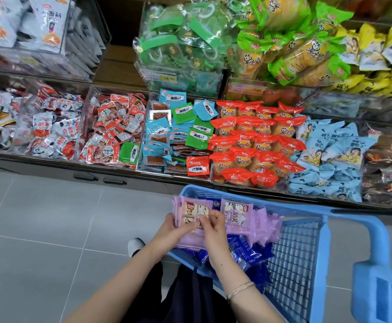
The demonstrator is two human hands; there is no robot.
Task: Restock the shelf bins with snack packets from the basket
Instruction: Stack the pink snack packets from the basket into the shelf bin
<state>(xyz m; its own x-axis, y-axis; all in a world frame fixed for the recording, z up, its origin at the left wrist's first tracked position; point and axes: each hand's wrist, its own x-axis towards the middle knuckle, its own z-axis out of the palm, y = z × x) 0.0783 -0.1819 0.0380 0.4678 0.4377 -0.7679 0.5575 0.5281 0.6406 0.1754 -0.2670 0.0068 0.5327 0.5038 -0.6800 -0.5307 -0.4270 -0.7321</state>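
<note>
Purple packets (pixel 188 209) gripped by curled left hand (pixel 174 226) and right hand (pixel 215 227).

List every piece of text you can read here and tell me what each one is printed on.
"奶茶": purple packets above the blue basket.
"碱水面包": light blue packets, lower bin.
"面筋": white packet, top left.
Too blurred to read with certainty: orange packets, green sachets, price tags, dark blue packets.

"奶茶" on purple packet (pixel 236 220)
</note>
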